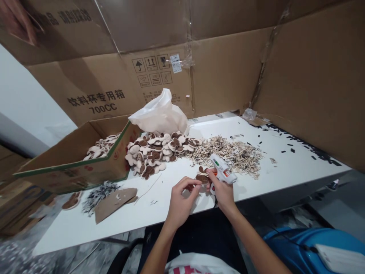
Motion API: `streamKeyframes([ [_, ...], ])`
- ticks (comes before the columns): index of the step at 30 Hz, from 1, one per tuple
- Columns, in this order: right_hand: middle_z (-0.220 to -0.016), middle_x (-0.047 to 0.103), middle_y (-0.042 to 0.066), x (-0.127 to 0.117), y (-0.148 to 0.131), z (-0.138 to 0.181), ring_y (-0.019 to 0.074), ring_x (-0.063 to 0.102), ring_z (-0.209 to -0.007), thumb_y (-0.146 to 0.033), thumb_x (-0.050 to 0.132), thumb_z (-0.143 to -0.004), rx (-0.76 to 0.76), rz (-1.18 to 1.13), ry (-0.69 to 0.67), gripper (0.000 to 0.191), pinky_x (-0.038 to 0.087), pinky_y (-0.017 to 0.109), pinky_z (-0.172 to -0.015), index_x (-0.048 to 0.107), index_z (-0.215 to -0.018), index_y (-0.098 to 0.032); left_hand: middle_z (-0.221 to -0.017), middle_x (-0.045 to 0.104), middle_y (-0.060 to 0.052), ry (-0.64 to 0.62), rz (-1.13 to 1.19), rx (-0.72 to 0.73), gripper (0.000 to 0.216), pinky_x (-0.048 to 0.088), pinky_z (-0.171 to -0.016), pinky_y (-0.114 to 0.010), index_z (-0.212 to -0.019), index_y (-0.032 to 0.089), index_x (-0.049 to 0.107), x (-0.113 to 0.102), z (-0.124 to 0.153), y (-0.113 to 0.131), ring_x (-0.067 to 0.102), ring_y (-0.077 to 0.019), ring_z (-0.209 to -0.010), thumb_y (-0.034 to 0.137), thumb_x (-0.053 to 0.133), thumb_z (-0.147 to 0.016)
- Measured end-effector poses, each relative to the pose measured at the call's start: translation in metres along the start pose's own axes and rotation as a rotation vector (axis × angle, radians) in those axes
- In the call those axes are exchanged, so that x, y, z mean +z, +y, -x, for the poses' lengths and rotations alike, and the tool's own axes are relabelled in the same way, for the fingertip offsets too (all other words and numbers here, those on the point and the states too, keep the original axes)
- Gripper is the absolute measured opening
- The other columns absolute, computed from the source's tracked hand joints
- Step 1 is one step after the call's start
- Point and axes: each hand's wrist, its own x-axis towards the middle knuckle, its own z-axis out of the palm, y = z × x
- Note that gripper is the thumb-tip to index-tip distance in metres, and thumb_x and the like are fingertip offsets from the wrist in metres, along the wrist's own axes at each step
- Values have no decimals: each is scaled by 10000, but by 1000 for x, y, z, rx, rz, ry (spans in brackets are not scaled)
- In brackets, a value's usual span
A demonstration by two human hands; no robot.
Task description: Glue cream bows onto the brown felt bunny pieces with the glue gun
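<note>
My right hand point(224, 194) is wrapped around a white glue gun point(224, 169) with orange parts, which points up and left above the table. Just left of it is a brown felt bunny point(202, 178) with a cream string bow across its neck. The thumb and index finger of my left hand point(182, 198) are pinched at the bunny's lower left edge. My right fingertips are at its other side; whether they touch it I cannot tell. Behind my hands lie a heap of felt bunnies point(156, 150) in brown and cream and a pile of string bows point(242, 156).
A cardboard tray box point(71, 175) with more bunnies stands at the left, beside a white bag point(162, 114). Grey shreds point(98, 196) and a cardboard scrap point(114, 203) lie in front. Black bits point(302, 142) are scattered right. Cardboard walls enclose the back. Another person's hand point(21, 21) shows top left.
</note>
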Motion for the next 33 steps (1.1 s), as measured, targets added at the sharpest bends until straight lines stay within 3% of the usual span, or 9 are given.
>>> streamKeyframes([
  [9,-488,605,-36,3,-1,2,144,518,-401,-567,807,-765,-15,2,8,406,441,236,-395,731,-876,-184,-938,723,-70,41,-7,42,157,503,-806,-320,-951,218,786,7,1,5,646,-208,-861,308,657,-944],
  [15,-472,602,-42,3,-3,3,138,525,-394,-553,790,-795,-39,32,-30,383,437,225,-403,729,-871,-182,-902,744,-39,143,36,-40,158,508,-793,-298,-995,208,750,14,1,-2,630,-179,-796,329,719,-899],
  [21,-463,614,-34,2,-3,3,126,538,-384,-552,775,-817,-41,51,-74,400,420,200,-401,717,-912,-168,-839,717,-33,227,79,-73,181,511,-739,-281,-910,179,716,17,-2,-5,620,-167,-752,337,775,-843],
  [33,-464,614,-30,2,-3,3,124,543,-390,-579,775,-802,-30,46,-113,423,414,190,-401,715,-889,-170,-789,669,-19,261,43,-96,199,487,-693,-270,-850,184,682,20,0,-8,565,-155,-693,368,757,-851],
])
